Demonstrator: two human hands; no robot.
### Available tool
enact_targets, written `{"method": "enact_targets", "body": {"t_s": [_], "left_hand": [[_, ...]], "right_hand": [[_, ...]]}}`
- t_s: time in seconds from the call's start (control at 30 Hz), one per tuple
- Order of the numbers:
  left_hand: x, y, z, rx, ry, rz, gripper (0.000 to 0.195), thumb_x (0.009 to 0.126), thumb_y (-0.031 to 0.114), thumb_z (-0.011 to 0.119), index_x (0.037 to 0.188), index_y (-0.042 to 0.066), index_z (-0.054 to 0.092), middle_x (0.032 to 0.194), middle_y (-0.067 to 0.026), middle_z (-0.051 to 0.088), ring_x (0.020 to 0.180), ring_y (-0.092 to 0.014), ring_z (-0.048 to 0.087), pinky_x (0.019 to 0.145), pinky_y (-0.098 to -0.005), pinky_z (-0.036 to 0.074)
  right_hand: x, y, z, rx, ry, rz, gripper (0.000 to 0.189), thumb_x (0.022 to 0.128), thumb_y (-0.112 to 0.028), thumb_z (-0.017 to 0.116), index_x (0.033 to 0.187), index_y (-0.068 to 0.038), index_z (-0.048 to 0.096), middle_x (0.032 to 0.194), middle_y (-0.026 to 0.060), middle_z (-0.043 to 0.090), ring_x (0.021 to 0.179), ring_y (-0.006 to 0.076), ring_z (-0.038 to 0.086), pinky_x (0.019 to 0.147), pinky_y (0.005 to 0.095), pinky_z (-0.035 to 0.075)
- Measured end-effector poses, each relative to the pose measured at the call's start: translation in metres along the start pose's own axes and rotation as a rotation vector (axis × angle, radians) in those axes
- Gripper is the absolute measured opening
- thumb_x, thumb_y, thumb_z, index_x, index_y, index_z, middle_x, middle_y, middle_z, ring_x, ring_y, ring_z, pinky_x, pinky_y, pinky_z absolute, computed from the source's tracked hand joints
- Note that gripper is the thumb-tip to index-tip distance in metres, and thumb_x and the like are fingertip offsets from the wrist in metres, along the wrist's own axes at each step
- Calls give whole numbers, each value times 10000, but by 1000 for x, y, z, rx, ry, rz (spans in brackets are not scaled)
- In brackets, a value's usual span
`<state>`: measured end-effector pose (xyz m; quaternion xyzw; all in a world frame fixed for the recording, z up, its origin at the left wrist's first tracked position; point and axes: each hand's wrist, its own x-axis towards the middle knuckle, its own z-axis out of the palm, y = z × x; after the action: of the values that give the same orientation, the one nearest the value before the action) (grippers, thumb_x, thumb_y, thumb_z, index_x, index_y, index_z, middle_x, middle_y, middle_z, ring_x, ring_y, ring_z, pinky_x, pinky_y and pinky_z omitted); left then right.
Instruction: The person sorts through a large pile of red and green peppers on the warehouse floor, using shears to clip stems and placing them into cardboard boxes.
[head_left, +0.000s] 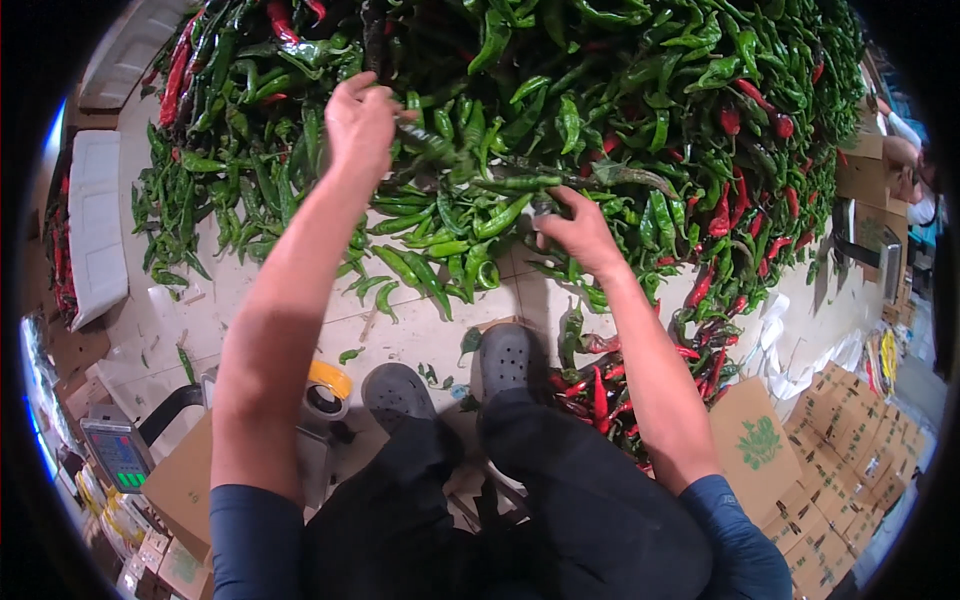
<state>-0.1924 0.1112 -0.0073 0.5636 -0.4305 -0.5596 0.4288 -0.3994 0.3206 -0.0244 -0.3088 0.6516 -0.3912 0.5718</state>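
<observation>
A large heap of long green chili peppers (540, 112), with some red ones among them, covers the floor in front of me. My left hand (364, 124) is over the near left part of the heap, fingers curled; its grip is hidden. Just beside its thumb is a motion-blurred green pepper (435, 146), and I cannot tell whether the hand touches it. Farther right and nearer to me, my right hand (576, 229) pinches a dark green pepper (541, 202) between thumb and fingers. Another green pepper (521, 182) lies along its index fingertip. Loose green peppers (450, 240) lie between both hands.
Red peppers (600, 397) lie beside my right leg, next to an open cardboard box (754, 442). A digital scale (116, 454) and a tape roll (328, 388) are on the left. A white foam box (97, 225) stands far left. Another person (904, 161) is at the right edge.
</observation>
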Motion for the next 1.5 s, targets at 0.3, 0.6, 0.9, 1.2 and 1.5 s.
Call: {"method": "enact_targets", "body": {"t_s": [0.3,0.6,0.9,1.2,1.5], "left_hand": [[-29,-42,-12,1412,-571,441,308,826,241,661,1028,35,554,1089,-213,555,843,-424,637,734,-500,530],[-34,13,-45,978,-319,234,290,832,233,566,1026,18,577,813,-194,669,756,-317,649,697,-417,520],[-96,20,-131,-54,-292,-452,100,840,140,619,875,53,585,714,-45,586,513,-104,495,419,-240,363],[-156,-29,-126,-145,-267,-711,349,803,69,655,1136,5,574,708,-39,565,482,-107,472,452,-244,356],[-150,1,-76,-184,-408,-672,451,774,50,639,1195,-39,505,838,-122,647,521,-120,504,466,-255,378]], "right_hand": [[-15,13,-34,922,-212,286,462,951,-291,473,1327,-27,519,954,140,647,615,211,556,528,337,419],[-18,-11,-13,-246,157,105,347,782,-84,694,1103,10,600,914,122,670,824,173,641,759,295,491],[54,-8,37,-1393,225,-253,244,785,-40,552,1026,-7,534,1010,166,634,1055,341,595,799,439,550],[-34,-59,-40,-310,325,-57,352,746,-131,689,1079,-21,658,896,53,712,739,118,635,618,272,478],[-95,1,-58,-567,305,-104,517,749,-83,702,1248,-23,580,891,74,681,788,194,656,765,326,536]]}}
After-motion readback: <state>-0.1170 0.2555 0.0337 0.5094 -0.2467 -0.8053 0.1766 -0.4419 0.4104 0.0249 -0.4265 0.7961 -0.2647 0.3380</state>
